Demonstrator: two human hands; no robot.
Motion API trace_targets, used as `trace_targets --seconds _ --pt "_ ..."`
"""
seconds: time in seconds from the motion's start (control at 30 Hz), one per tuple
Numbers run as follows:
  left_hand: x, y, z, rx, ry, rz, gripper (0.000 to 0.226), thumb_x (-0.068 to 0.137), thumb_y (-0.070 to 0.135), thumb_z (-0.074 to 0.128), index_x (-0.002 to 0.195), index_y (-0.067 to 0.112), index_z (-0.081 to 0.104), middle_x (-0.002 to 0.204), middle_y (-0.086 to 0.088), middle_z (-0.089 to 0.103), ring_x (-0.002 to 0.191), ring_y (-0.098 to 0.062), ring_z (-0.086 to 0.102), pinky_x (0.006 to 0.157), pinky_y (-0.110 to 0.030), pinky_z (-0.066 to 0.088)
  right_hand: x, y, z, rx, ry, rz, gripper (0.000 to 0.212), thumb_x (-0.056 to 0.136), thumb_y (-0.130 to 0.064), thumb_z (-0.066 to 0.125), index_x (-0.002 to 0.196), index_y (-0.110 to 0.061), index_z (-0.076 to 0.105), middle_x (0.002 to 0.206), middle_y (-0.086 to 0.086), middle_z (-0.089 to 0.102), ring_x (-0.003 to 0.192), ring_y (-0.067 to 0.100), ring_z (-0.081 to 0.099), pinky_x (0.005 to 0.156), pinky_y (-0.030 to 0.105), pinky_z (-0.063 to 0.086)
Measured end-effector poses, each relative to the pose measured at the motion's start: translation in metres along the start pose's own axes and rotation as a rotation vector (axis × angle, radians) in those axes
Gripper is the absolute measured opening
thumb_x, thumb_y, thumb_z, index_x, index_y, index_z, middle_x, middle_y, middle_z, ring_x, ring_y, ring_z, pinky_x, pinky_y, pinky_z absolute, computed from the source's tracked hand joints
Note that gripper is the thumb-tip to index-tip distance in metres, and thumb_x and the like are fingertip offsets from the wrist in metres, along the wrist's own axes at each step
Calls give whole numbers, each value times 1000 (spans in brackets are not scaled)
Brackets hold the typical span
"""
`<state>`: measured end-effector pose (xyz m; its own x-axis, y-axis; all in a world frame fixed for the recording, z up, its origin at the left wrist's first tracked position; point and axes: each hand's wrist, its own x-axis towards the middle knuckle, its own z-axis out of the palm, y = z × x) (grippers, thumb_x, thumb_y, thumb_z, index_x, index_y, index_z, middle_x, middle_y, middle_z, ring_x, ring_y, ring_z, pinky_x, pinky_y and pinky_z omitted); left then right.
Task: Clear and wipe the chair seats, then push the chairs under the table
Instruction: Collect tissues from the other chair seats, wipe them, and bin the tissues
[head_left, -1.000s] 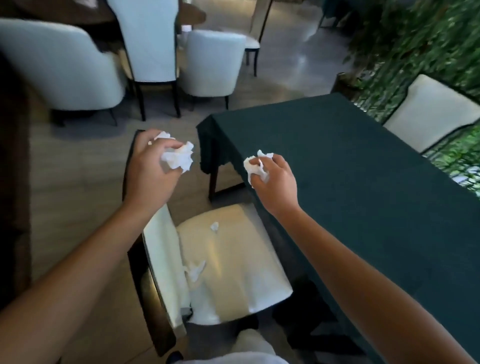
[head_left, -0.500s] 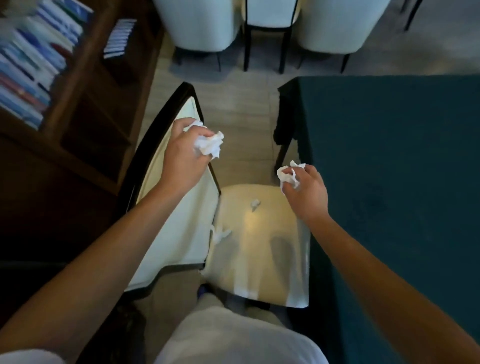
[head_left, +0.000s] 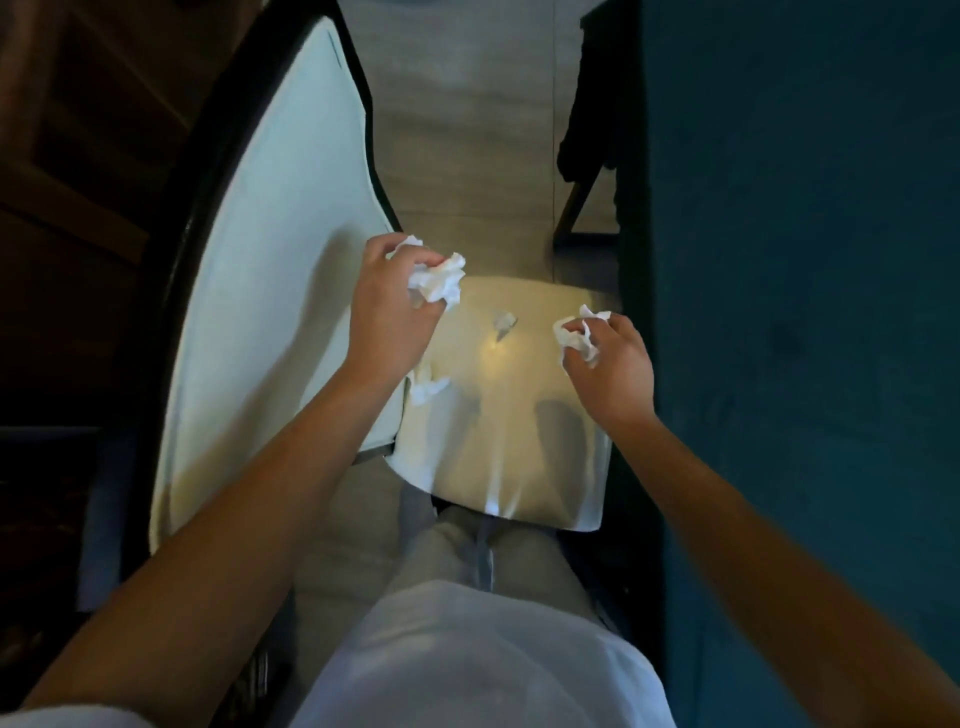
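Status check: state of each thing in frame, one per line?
Left hand: grip closed round a crumpled tissue.
Right hand: grip closed round a smaller tissue wad.
Seat: not cleared; two scraps on it.
Scrap: loose, mid-seat.
Scrap by backrest: loose, at the seat's left edge.
Chair: pulled out, beside the table.

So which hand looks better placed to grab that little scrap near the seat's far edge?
Probably the right hand: the tissue scrap lies just beside its fingertips on the chair seat. The left hand holds a bulkier tissue wad.
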<state>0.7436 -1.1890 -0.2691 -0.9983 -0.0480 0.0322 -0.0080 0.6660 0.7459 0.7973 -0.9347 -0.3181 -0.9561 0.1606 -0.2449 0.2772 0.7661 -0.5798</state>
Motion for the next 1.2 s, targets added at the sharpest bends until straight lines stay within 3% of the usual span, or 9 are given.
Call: trace_targets --seconds 0.07,0.2,0.43,0.6,0.7,0.83,0.93,1.07,1.2 --pt "-3 -16 12 37 -7 -74 39 77 -2 75 113 12 72 135 -11 52 101 1 53 82 3 33 9 7 13 27 -36 -19 28 91 -22 67 119 -25 71 127 1 60 113 18 57 82 22 39" --pt "-24 -58 40 113 -67 -218 34 82 2 75 114 11 70 129 -11 56 103 -6 48 79 1 32 26 22 35 27 -91 -29 28 91 -24 67 119 -24 71 125 2 60 102 11 54 81 21 37" --pt "-43 -114 94 178 -145 -358 28 89 12 76 117 10 69 128 -11 55 97 -7 48 78 -7 33 59 45 72 37 -175 -23 29 91 -19 66 119 -20 73 127 7 59 113 25 59 91 28 46" --pt "-24 -156 148 140 -250 -349 35 86 5 77 120 7 69 130 -15 53 97 -8 48 81 -4 34 108 51 110 70 -43 22 30 90 -24 66 118 -21 73 125 8 61 111 24 60 89 25 44" --pt "-15 -183 167 162 -258 -374 35 85 4 75 119 6 68 129 -17 54 91 -7 47 82 -9 34 132 49 144 27 -75 20 32 90 -25 63 120 -20 72 126 9 62 114 24 59 86 20 37" --pt "-15 -208 178 219 -298 -441 32 87 6 74 118 10 67 130 -14 54 91 -6 47 85 -5 30 152 44 177 -56 -150 -8 40 94 -27 60 133 -18 65 135 9 57 122 24 55 97 27 45" --pt "-20 -220 179 271 -316 -468 33 89 8 74 121 13 66 133 -12 53 111 -22 58 93 -14 39 166 41 194 -132 -146 -78 39 92 -27 59 130 -20 66 134 7 57 122 24 54 95 29 49" --pt "-26 -225 184 305 -250 -397 29 87 4 75 115 8 69 126 -18 56 116 -35 57 102 -40 49 185 46 211 -256 -127 -125 37 91 -28 60 127 -22 66 138 4 55 124 23 51 94 30 48" --pt "-31 -228 197 380 -180 -444 27 85 0 71 110 7 70 123 -17 59 117 -35 57 105 -36 42 192 50 233 -346 -189 -152 37 94 -27 60 130 -19 65 139 7 55 123 26 52 96 38 52"
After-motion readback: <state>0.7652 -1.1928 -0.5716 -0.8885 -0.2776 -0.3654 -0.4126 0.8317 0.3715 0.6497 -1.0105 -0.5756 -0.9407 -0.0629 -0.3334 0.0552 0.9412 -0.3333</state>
